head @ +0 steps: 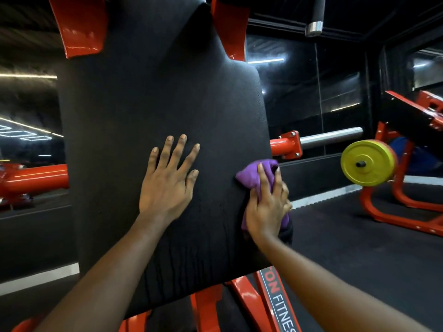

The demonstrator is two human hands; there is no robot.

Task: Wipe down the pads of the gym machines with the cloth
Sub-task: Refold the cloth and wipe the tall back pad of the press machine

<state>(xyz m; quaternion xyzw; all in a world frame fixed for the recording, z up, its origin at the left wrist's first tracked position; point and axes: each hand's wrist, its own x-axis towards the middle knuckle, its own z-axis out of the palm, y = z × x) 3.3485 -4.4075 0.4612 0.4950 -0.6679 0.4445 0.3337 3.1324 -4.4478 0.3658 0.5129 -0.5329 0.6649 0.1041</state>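
While resting left hand (165,188), fingers straight and spread, flat on black pad (143,97), grips bunched purple cloth (249,174) in right hand (266,209), fingers curled round it, against pad's right edge, just right of left thumb tip.
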